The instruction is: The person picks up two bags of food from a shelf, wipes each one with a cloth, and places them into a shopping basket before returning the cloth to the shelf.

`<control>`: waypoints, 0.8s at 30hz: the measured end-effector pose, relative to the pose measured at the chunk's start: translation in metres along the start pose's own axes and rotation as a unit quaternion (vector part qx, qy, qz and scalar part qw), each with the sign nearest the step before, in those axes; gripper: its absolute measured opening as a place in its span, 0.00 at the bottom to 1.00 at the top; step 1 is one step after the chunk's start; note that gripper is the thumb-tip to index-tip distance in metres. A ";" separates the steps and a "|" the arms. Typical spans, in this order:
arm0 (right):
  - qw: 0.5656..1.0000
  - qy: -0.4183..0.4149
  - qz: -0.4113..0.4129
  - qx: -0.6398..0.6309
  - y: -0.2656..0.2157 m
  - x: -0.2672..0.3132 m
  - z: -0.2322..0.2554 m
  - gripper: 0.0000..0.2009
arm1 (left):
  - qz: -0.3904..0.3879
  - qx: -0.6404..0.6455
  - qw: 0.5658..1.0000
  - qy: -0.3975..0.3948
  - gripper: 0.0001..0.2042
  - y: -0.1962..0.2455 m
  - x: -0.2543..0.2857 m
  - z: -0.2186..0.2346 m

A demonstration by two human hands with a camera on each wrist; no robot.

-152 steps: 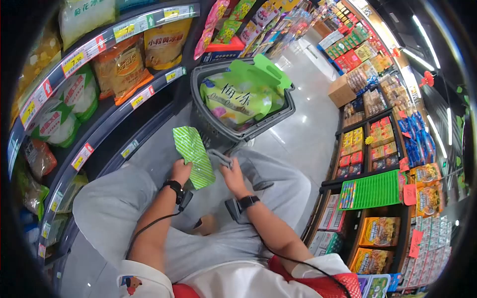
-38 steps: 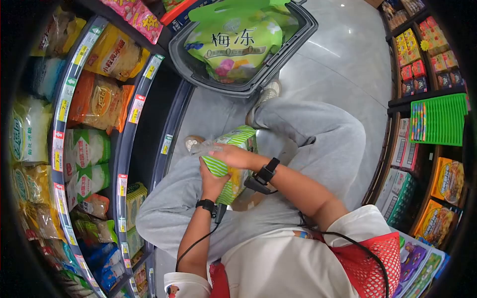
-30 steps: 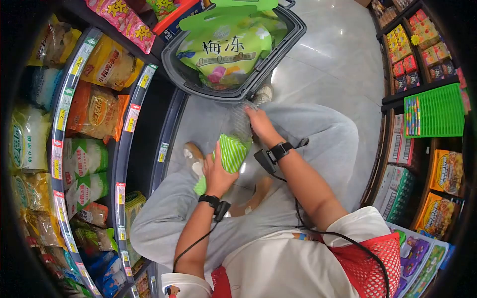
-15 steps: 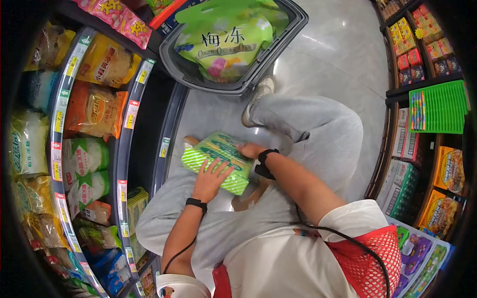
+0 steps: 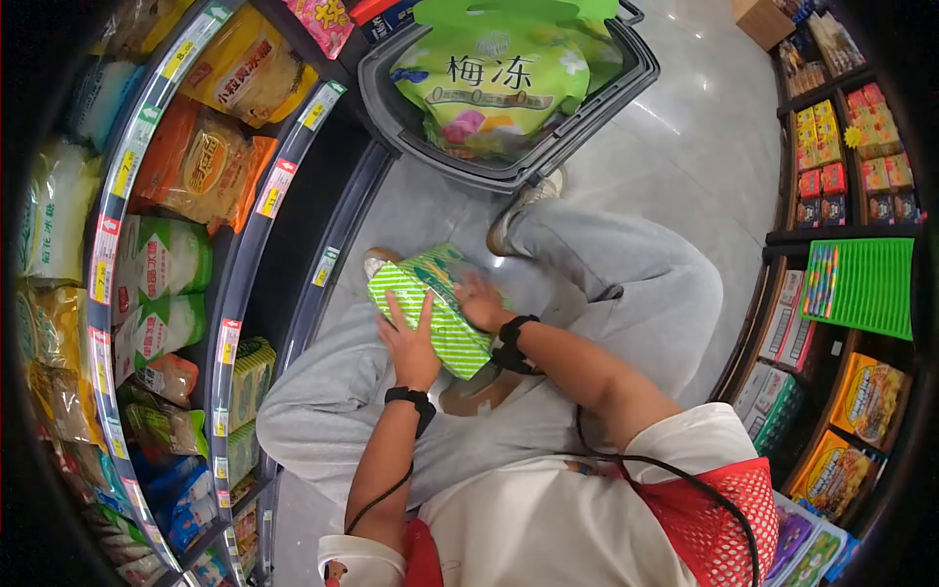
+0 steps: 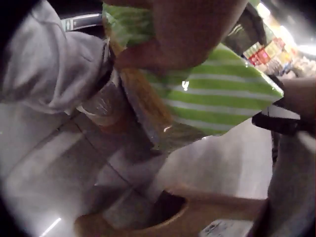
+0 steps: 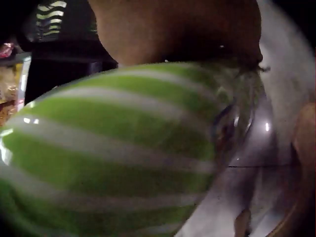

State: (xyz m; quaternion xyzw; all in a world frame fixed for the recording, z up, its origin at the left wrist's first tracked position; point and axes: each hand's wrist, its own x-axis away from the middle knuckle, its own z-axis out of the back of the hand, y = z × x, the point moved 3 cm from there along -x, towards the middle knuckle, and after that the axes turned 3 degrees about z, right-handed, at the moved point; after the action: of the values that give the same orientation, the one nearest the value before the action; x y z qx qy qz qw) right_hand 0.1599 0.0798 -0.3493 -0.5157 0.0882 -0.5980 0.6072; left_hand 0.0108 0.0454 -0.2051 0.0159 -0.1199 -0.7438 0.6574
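Observation:
A plump green-and-white striped plastic packet lies tilted between my hands, over the floor between the bent knees. Its glossy striped face fills much of the right wrist view, and a brown-tinted side shows in the left wrist view. My left hand holds the near left part, with thumb and fingers spread over the stripes; in the left wrist view a digit reaches over the packet's edge. At the packet's far right side is my right hand, blurred, its fingers loosely spread on the surface. The packet hides part of those fingers in the right wrist view.
Ahead stands a dark grey shopping basket with a large green bag inside. Shelves of bagged sugar line the left, edged with a price rail. Boxes and a green rack fill the right side. Both shoes stay close by.
Earlier the right hand held a grey handle; later it pulled at clear plastic by the packet. Since half a second ago, the packet has shifted slightly and the right hand has moved onto it, blurred.

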 end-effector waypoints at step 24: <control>0.985 -0.026 -0.145 -0.094 0.065 -0.033 0.031 0.36 | 0.318 0.615 0.717 0.077 0.41 -0.013 -0.013 -0.046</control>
State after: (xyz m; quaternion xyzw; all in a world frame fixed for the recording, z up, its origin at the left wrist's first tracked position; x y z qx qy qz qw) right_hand 0.2143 0.1070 -0.3994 -0.5932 0.0528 -0.6551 0.4649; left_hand 0.0084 0.0525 -0.2542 0.4350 -0.4981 -0.2488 0.7076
